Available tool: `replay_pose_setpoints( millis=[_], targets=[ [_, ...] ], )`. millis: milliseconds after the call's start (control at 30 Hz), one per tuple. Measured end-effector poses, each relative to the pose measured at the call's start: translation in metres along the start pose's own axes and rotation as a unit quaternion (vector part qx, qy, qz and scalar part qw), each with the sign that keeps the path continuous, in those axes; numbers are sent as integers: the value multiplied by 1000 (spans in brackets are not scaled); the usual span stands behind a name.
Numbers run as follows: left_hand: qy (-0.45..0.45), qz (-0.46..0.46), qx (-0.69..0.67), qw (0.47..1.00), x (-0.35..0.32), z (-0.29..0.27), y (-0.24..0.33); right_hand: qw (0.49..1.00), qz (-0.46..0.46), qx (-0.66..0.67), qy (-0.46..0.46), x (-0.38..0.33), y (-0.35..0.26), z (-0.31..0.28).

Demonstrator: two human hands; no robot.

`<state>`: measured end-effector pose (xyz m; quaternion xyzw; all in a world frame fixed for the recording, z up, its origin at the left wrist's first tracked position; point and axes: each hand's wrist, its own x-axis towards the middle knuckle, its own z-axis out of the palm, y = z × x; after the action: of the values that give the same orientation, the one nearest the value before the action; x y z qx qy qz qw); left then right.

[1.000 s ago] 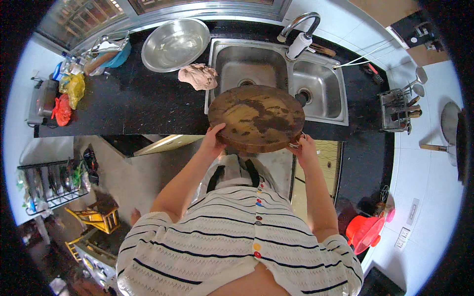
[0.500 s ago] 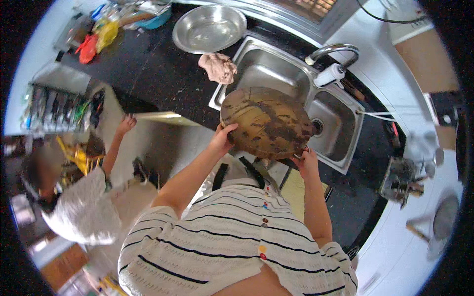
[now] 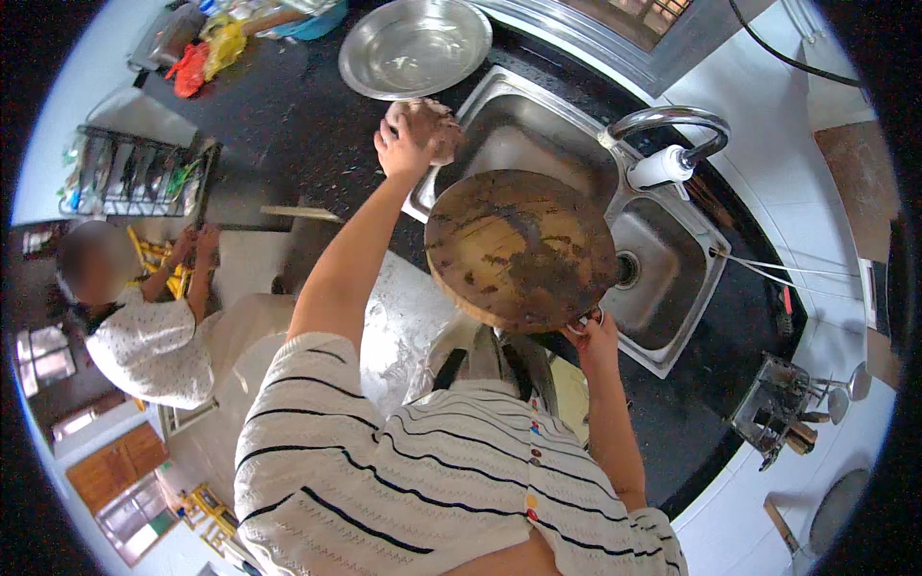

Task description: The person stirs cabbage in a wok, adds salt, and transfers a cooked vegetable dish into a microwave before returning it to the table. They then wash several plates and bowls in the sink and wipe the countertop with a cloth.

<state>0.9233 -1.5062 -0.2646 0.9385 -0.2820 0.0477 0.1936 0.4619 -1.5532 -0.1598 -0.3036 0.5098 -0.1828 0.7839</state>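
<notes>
A round wooden cutting board (image 3: 519,245), stained dark in patches, is held over the front of the metal sink (image 3: 499,106). My right hand (image 3: 594,336) is closed at its lower right edge, by a small metal ring. To the left of the sink, my left hand (image 3: 403,149) reaches across the black counter and grips a pale pink cloth (image 3: 442,127), its fingers curled over the cloth's left side. The board's far underside and what it rests on, if anything, are hidden.
A wide metal basin (image 3: 357,75) stands behind the cloth. Over the double sink arches a faucet (image 3: 672,115) with a white fitting. Red and yellow bags (image 3: 226,46) lie far left; a utensil rack (image 3: 768,408) is at right. Another person (image 3: 154,336) is at the left.
My left hand has let go of the board's left edge and moved up and left onto the cloth. My right hand keeps the board. The other person's raised hand has drawn back.
</notes>
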Motion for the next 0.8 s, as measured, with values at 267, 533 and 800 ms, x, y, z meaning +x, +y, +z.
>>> replay_pose_setpoints(
  millis=[267, 533, 800],
  targets=[
    [-37, 23, 163, 986, 43, 14, 36, 999, 7, 2, 39, -7, 14, -5],
    [-204, 275, -256, 904, -33, -76, 76, 998, -10, 11, 62, 6, 43, -16],
    [-241, 470, -220, 820, -193, -111, 195, 998, -15, -18, 64, 3, 30, -8]
  ],
)
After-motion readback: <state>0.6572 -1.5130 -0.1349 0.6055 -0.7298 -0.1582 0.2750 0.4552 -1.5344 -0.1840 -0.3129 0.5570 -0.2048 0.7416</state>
